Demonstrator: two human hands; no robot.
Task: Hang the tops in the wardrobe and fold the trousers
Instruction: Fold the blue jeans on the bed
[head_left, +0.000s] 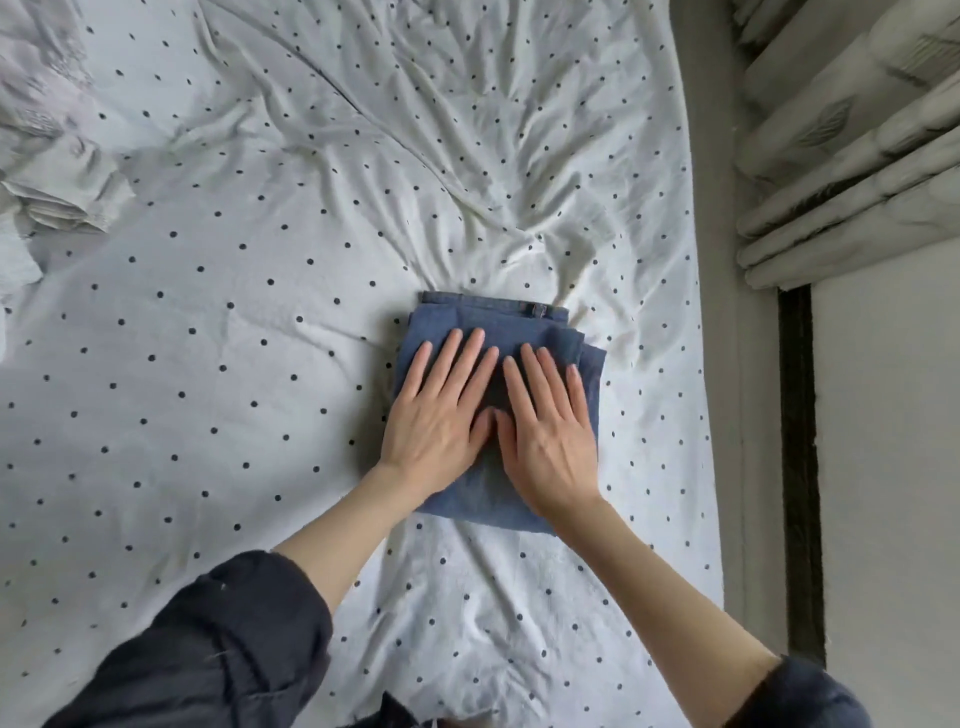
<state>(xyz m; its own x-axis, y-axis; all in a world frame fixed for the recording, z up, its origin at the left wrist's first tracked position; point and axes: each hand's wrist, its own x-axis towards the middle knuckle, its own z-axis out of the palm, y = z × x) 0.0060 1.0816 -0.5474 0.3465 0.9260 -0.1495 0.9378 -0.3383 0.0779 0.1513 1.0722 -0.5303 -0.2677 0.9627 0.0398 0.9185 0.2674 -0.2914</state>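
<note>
A pair of blue denim trousers (498, 322) lies folded into a small rectangular bundle on the bed, its waistband along the far edge. My left hand (439, 415) lies flat on the bundle's left half with straight fingers spread. My right hand (545, 426) presses flat on the right half, its thumb touching the left hand's thumb. Both palms cover most of the bundle; only its far edge and near corner show.
The bed sheet (208, 389) is white with dark dots and wrinkled beyond the trousers. A pale crumpled garment (57, 171) lies at the far left. The bed's right edge (727, 415) meets a dark gap, with curtains (852, 156) at the upper right.
</note>
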